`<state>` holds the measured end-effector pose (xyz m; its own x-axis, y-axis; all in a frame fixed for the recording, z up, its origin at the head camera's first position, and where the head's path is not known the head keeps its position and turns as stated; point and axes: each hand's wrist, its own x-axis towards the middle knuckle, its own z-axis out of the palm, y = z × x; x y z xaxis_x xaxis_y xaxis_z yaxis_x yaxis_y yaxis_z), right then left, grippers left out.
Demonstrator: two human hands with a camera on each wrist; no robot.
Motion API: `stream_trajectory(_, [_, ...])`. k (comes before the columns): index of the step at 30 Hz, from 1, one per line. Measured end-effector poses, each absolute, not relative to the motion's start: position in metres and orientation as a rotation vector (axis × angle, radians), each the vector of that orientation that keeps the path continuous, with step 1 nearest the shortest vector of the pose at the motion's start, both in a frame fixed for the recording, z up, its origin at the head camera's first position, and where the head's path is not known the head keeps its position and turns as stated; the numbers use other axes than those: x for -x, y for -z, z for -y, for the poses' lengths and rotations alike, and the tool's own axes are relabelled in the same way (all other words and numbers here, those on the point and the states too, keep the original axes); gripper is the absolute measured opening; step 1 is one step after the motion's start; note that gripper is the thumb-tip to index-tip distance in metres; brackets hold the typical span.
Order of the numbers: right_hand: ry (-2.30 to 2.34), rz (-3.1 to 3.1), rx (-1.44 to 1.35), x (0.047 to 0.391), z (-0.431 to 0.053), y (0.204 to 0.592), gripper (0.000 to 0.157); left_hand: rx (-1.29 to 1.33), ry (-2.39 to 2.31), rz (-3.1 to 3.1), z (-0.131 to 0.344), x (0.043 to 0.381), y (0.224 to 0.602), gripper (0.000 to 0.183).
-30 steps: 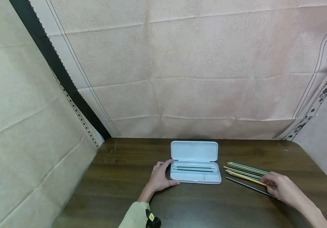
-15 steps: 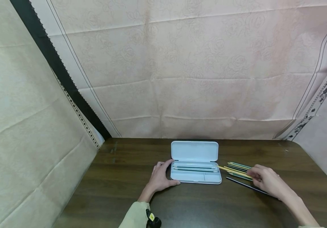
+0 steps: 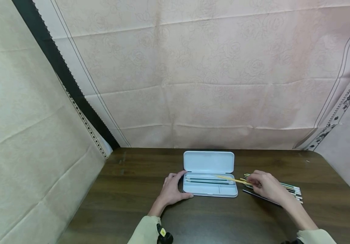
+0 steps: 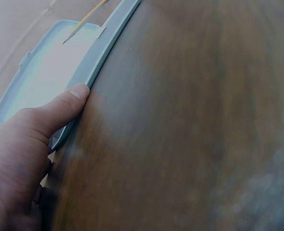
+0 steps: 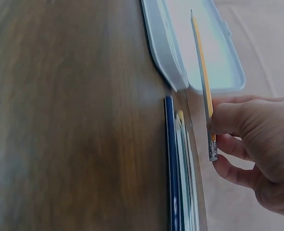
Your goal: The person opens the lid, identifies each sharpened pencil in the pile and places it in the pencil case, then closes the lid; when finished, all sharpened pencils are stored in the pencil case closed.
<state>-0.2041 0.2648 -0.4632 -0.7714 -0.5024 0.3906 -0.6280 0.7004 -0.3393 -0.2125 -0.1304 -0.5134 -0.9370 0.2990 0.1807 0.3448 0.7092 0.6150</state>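
Note:
A light-blue pencil case point(image 3: 199, 192) lies with its lid raised, and a few pencils point(image 3: 210, 182) rest in its long compartment. My left hand point(image 3: 173, 188) holds the case's left end, thumb at the front edge and fingers toward the back. In the left wrist view, the thumb point(image 4: 67, 108) presses the case's side. My right hand point(image 3: 268, 185) pinches a yellow pencil point(image 3: 234, 180) near its eraser end. This pencil's tip points left, over the case's right part. The right wrist view shows the yellow pencil point(image 5: 203, 72) between thumb and fingers, above the table.
Several green and yellow pencils point(image 3: 295, 191) lie in a bundle right of the case, partly hidden under my right hand. A dark pencil point(image 3: 265, 199) lies in front of them. Patterned cloth point(image 3: 211, 84) hangs behind the brown wooden table point(image 3: 126, 203).
My right hand has moved left from the pencil bundle with the yellow pencil, whose tip is now over the case. The left hand has stayed on the case.

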Motion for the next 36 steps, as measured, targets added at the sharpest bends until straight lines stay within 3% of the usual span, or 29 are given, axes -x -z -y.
stream_trajectory(36, [-0.673,2.755,-1.004,0.231,-0.194,0.462,0.021,0.512,1.026,2.861,0.130,0.214,0.515,0.091])
